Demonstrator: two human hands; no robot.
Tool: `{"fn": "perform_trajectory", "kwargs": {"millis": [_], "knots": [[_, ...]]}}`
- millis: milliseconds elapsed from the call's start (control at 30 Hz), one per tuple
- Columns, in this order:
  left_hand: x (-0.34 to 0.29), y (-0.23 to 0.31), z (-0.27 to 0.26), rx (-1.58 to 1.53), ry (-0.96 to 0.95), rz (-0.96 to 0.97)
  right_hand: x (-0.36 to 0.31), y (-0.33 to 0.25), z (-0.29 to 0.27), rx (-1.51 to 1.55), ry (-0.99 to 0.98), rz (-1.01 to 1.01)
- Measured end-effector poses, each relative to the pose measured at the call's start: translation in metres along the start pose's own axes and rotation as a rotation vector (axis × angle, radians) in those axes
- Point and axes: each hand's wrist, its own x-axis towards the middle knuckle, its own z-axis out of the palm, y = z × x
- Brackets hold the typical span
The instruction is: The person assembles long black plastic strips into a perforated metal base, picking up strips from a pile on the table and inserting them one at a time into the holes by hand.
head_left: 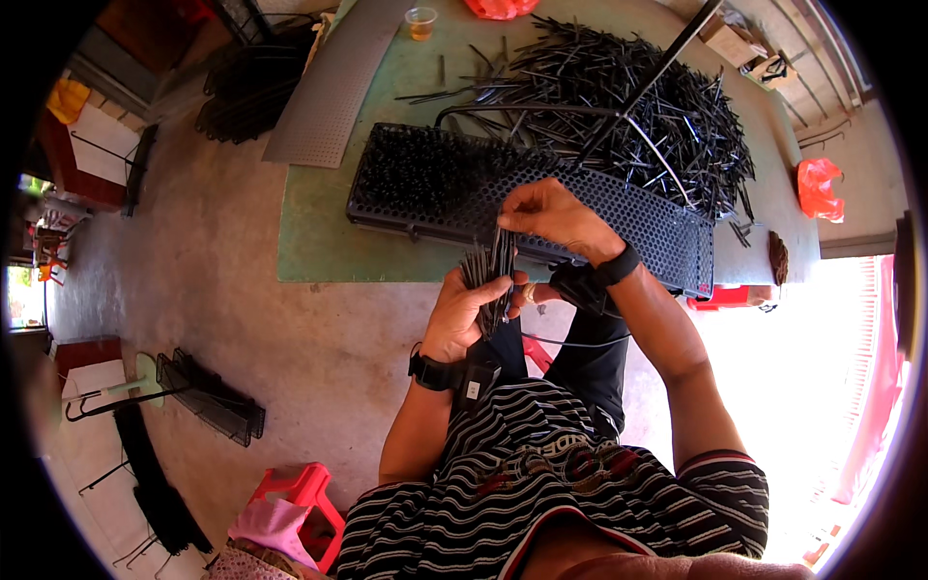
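My left hand (462, 314) is wrapped round a bundle of thin black sticks (491, 271), held upright in front of the table edge. At the top of that bundle, my right hand (556, 220) has thumb and fingertips pinched together on the stick ends; how many it grips cannot be made out. Just beyond both hands lies a long black perforated rack (619, 208) with a bar handle. Its left part is densely filled with upright black pieces (416, 169), while bare holes show on the right.
A large heap of loose black sticks (628, 106) covers the back of the green table (319, 227). A perforated grey sheet (338, 87) and a cup of amber liquid (421, 23) are at its back left. Red stools (309, 488) and a standing rack (213, 396) are on the floor.
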Motion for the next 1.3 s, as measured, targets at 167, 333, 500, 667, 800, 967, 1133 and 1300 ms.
{"fn": "perform_trajectory", "kwargs": {"millis": [167, 333, 500, 667, 800, 967, 1133, 1300], "knots": [[0.005, -0.001, -0.010, -0.140, 0.040, -0.059, -0.001, -0.007, -0.001, 0.073, 0.017, -0.041], [0.011, -0.007, -0.016, -0.132, 0.095, -0.065, -0.005, -0.009, 0.000, 0.197, 0.013, 0.060], [0.008, -0.006, -0.014, -0.139, 0.094, -0.043, -0.006, -0.006, -0.007, 0.431, 0.130, 0.110], [0.007, -0.006, -0.003, -0.108, 0.110, 0.035, -0.012, -0.005, 0.009, 0.187, -0.032, 0.229], [0.010, -0.008, -0.007, -0.036, 0.189, 0.028, -0.015, -0.002, 0.009, 0.158, 0.105, 0.192], [0.010, -0.009, -0.012, 0.037, 0.238, 0.018, -0.014, -0.020, 0.010, 0.095, 0.524, -0.233], [0.009, -0.012, -0.012, -0.044, 0.186, 0.055, 0.001, -0.021, 0.020, -0.101, 0.652, -0.448], [0.006, -0.007, -0.011, -0.026, 0.211, 0.025, 0.012, -0.012, 0.020, -0.228, 0.634, -0.508]]}}
